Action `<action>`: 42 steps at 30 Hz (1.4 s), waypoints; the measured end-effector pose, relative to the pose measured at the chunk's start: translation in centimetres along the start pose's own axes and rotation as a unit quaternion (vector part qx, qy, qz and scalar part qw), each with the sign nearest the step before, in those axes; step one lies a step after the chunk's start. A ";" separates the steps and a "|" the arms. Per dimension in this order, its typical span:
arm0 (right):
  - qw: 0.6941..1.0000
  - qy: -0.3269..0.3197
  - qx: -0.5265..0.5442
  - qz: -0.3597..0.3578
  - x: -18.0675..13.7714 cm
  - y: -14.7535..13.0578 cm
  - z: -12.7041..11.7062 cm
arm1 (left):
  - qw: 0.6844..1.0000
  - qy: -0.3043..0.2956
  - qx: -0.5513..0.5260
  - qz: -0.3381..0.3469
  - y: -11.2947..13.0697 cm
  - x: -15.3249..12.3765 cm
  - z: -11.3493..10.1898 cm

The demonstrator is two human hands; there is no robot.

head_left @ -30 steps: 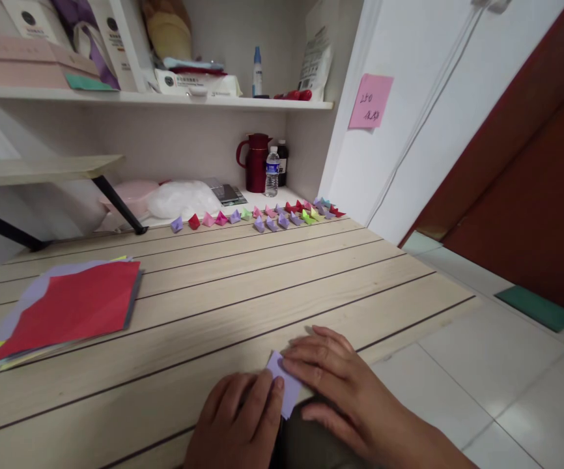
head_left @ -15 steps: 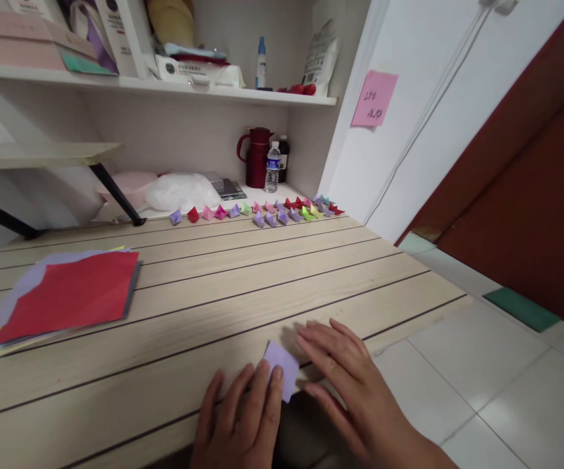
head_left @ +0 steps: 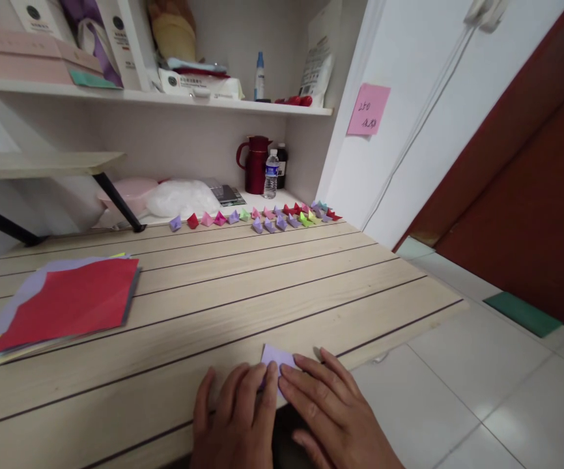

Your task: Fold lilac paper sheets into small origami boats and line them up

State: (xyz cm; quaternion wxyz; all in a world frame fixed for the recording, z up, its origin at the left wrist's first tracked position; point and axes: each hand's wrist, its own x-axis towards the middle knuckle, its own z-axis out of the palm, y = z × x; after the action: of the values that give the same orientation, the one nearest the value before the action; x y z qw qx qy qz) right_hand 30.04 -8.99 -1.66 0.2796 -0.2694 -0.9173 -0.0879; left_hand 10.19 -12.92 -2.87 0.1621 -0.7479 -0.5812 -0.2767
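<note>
A small folded piece of purple paper (head_left: 278, 356) lies flat at the table's front edge, partly covered by my fingers. My left hand (head_left: 243, 410) rests on its left side with the fingers stretched out, the index fingertip pressing on the paper. From the right, my right hand (head_left: 328, 404) lies over the paper's right part, fingers extended and its fingertips touching it. Both hands are open and flat, and neither grips the paper. The lower part of the paper is hidden under the fingers.
On the left lies a stack of coloured paper sheets (head_left: 74, 296), red on top. Several small folded paper boats (head_left: 268, 223) line the table's back edge. Behind them stand a dark red jug (head_left: 256, 166) and a water bottle (head_left: 271, 174). Tiled floor (head_left: 433, 391) begins past the right edge.
My right hand has moved left and down onto the purple paper, covering its right side. My left hand stays nearly in place. The view has tilted slightly upward.
</note>
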 end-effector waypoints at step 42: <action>0.968 -0.078 0.187 0.152 2.4 1.5 -2.9 | 0.990 -0.026 0.055 0.123 -2.6 1.4 -1.5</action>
State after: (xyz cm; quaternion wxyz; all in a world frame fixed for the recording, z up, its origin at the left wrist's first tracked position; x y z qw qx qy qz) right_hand 30.53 -7.52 2.07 0.2625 -0.3544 -0.8849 0.1496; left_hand 7.64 -11.97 -1.08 0.2211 -0.8107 -0.5027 -0.2028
